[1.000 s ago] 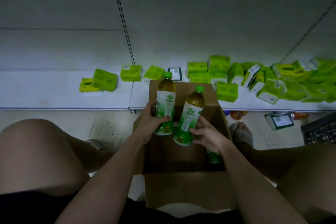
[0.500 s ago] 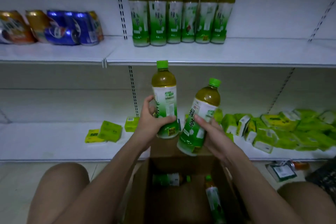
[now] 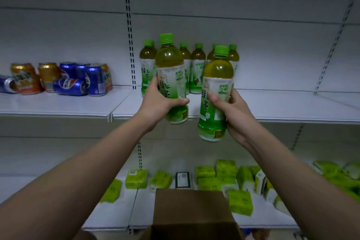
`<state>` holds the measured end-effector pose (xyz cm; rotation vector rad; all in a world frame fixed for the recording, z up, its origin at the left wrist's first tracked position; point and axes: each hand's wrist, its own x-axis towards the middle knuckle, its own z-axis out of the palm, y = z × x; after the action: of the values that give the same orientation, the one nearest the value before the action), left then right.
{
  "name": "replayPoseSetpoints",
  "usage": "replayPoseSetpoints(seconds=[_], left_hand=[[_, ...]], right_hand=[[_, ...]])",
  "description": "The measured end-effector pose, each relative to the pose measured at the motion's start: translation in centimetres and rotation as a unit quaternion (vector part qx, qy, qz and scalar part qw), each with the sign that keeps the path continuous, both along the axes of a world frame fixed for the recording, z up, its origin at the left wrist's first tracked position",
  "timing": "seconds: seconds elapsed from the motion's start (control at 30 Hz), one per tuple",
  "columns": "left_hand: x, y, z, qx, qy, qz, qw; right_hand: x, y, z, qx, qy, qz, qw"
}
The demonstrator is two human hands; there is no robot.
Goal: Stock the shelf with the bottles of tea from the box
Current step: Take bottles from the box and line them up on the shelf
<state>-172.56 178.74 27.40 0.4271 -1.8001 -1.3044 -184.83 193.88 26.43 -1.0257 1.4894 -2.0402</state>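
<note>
My left hand (image 3: 155, 103) grips a green-capped bottle of tea (image 3: 171, 76) upright by its lower half. My right hand (image 3: 231, 113) holds a second tea bottle (image 3: 216, 93), also upright, slightly lower and to the right. Both bottles hover at the front edge of the white middle shelf (image 3: 282, 105), just in front of a row of several tea bottles (image 3: 197, 68) standing at the back of it. The open cardboard box (image 3: 192, 212) sits below, at the bottom centre; its inside is hidden.
Orange and blue drink cans (image 3: 64, 80) stand and lie on the same shelf to the left. Green tissue packs (image 3: 224, 177) are scattered over the lower shelf (image 3: 109, 216). A slotted upright (image 3: 129, 25) runs up the back wall beside the bottle row.
Both hands have lifted their bottles from the box up to the level of the middle shelf. My view has tilted upward, so the box has dropped to the bottom edge.
</note>
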Motion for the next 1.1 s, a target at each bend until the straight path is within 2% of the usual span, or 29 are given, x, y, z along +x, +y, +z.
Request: replayPoseSetpoints(seconds=[0.2, 0.33, 0.5, 0.67, 0.83, 0.93, 1.1], left_hand=[[-2.8, -2.0, 0.3, -0.016, -0.029, 0.029, 0.999], [-4.5, -3.1, -0.2, -0.038, -0.046, 0.032, 0.998], [-7.1, -4.8, -0.9, -0.032, -0.047, 0.02, 0.998], [-9.7, -6.3, -1.6, -0.031, -0.031, 0.018, 0.999], [-11.6, -7.0, -2.3, -0.022, -0.008, 0.033, 0.999], [-12.3, -6.7, -2.9, -0.007, 0.013, 0.035, 0.999], [-12.6, -6.7, -3.5, -0.033, -0.035, 0.063, 0.997]], right_hand=[[-2.7, -2.0, 1.4, 0.049, 0.048, -0.028, 0.997], [-4.0, -3.7, 0.8, 0.065, 0.026, -0.007, 0.998], [-5.0, -5.1, 0.0, 0.046, -0.043, 0.047, 0.997], [-6.1, -5.6, 0.8, 0.012, -0.037, 0.074, 0.996], [-7.3, -6.8, 0.9, -0.009, 0.017, 0.025, 1.0], [-8.3, -7.8, 0.3, -0.013, 0.013, -0.001, 1.0], [-8.8, -9.0, 0.5, 0.035, 0.055, -0.041, 0.997]])
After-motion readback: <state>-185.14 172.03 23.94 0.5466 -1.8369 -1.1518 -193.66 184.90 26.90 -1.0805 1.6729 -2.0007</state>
